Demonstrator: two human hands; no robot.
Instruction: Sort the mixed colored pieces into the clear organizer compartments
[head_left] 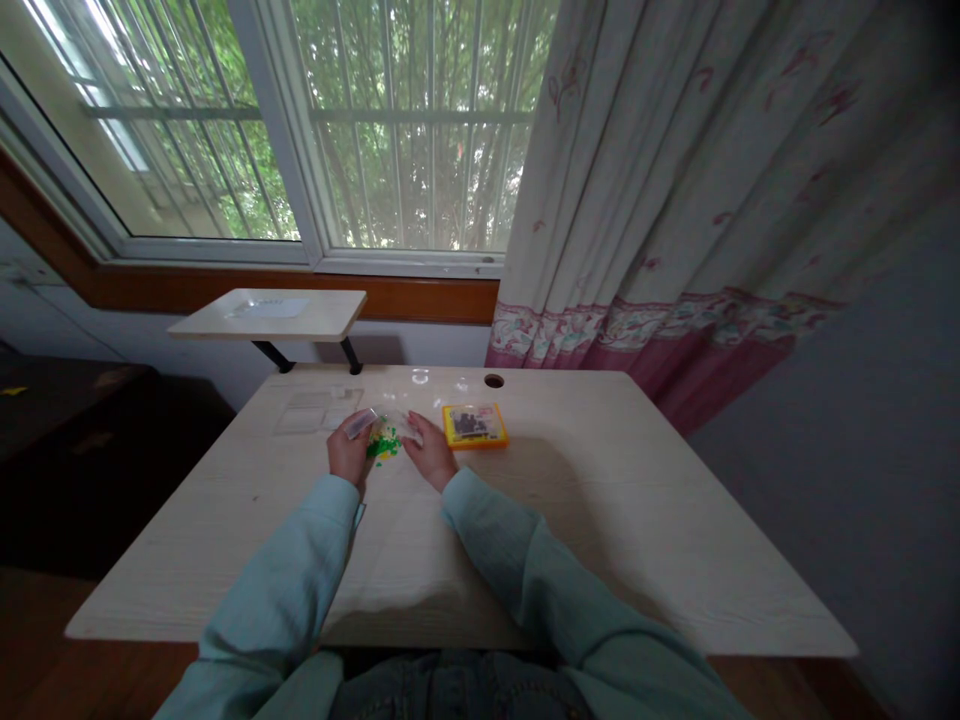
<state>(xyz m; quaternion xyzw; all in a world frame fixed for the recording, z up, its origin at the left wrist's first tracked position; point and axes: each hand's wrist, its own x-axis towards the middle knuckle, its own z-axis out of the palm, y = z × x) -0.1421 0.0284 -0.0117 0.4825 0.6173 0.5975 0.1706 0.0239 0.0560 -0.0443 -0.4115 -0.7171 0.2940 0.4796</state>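
Between my two hands, over the table, is a crinkled clear plastic bag point(394, 418). My left hand point(349, 452) is closed on its left side, where a flat, shiny part point(362, 423) sticks up by the thumb. Pinched on the bag's right side is my right hand point(430, 453). Small green and yellow pieces point(384, 442) lie in a loose heap between the hands; I cannot tell whether some are still inside the bag. Just right of my right hand sits a yellow-orange box point(476, 427) with a clear top and dark pieces showing inside.
A clear divided plastic tray point(307, 412) lies on the pale wooden table point(600, 540), behind and left of my left hand. A raised shelf point(300, 322) stands at the back left. A round cable hole point(494, 381) is near the back edge, with a window and curtain point(645, 200) beyond.
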